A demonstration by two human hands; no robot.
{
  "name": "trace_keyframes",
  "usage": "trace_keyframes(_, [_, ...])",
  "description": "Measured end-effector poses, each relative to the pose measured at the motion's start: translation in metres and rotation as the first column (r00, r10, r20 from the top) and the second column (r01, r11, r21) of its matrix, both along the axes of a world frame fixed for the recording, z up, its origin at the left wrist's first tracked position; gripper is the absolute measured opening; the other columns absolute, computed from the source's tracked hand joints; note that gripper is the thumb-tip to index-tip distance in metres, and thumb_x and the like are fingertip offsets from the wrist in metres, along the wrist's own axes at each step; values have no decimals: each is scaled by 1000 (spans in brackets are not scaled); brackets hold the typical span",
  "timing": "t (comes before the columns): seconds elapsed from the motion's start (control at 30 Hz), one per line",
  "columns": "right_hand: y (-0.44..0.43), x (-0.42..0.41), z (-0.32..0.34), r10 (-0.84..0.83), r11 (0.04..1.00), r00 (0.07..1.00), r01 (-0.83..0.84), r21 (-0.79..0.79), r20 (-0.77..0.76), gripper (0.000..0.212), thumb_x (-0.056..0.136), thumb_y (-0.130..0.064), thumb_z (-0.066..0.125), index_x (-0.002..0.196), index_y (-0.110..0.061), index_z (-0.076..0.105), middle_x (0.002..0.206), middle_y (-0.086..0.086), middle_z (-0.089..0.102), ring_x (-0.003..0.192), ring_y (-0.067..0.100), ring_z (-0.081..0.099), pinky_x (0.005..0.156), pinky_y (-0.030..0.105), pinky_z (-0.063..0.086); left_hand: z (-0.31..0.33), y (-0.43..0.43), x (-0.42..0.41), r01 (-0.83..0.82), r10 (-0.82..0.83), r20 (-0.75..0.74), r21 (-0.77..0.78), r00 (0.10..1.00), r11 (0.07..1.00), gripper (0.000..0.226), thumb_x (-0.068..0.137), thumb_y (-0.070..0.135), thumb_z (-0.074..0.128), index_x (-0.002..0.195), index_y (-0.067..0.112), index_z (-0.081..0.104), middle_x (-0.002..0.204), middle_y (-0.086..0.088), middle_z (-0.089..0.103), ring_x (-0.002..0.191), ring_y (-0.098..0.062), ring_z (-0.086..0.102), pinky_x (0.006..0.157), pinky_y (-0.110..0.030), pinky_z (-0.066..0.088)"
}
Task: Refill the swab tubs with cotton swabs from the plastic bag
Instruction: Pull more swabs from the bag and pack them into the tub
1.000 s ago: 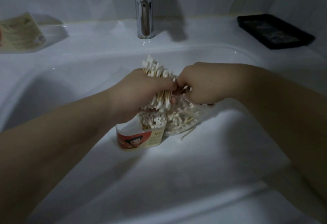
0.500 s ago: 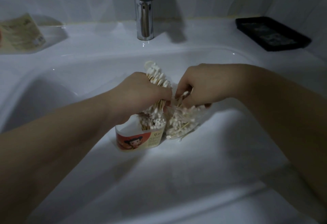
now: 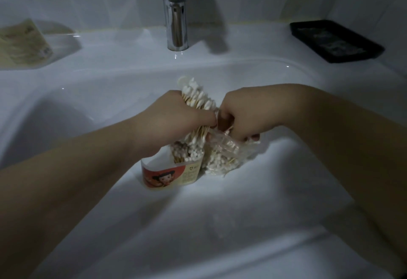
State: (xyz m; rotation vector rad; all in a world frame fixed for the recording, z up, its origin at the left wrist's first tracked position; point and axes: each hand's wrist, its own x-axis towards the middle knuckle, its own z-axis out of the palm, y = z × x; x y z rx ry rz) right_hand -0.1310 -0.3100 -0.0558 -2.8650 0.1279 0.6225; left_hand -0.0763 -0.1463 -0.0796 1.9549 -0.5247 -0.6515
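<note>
A swab tub (image 3: 167,175) with a red cartoon label stands in the sink basin, part full of cotton swabs. My left hand (image 3: 176,122) is closed round a bundle of cotton swabs (image 3: 196,98), whose lower tips reach into the tub. Right of the tub lies the clear plastic bag (image 3: 224,157) with many swabs inside. My right hand (image 3: 244,115) pinches the top of that bag, touching my left hand.
The white sink (image 3: 220,223) surrounds everything. A chrome tap (image 3: 176,18) stands at the back centre. A black tray (image 3: 334,40) rests on the back right ledge. A clear tub with a yellowish label (image 3: 24,45) lies on the back left ledge.
My left hand has lowered the swab bundle toward the tub. My right hand has shifted its pinch on the bag, which now sits more bunched next to the tub.
</note>
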Motion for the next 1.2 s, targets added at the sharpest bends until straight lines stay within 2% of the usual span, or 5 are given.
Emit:
trace_keyframes(0.13, [-4,-2,5,-40,998,997,37,53,61,20,81,-8,67,89,-22,80,64,-1,74,51,8,68,75,35,64,1,0,2,-46,45,12,52,999,998,20,72,18,84,90,12,76,85,-9,76,75,-18,74,68,-30,59])
trace_keyframes(0.2, [-7,-3,10,-83,993,992,74,92,93,26,87,-7,61,92,-24,80,64,-3,75,54,7,71,67,26,60,1,0,2,-47,46,13,62,999,997,16,74,16,83,88,13,76,80,-8,76,71,-16,73,59,-25,54])
trace_keyframes(0.6, [-14,-6,19,-274,929,938,201,312,213,26,86,-1,64,87,-21,80,58,2,71,46,9,61,62,28,50,2,0,3,-124,126,27,-76,992,989,5,77,9,79,80,7,76,73,-7,76,71,-20,75,67,-31,57])
trace_keyframes(0.73, [-12,-6,18,-263,929,947,198,312,183,26,86,-2,64,86,-22,80,58,2,71,47,8,61,64,29,50,2,-1,5,-160,171,36,-193,985,968,22,68,11,81,89,5,77,87,-15,76,89,-34,74,86,-50,59])
trace_keyframes(1.2, [-9,-6,16,-326,843,934,219,491,144,21,84,8,67,96,-7,75,66,15,72,54,15,66,55,21,55,-10,-5,-2,-100,109,151,-71,982,992,14,76,18,84,86,19,75,83,-2,77,82,-16,74,76,-35,60])
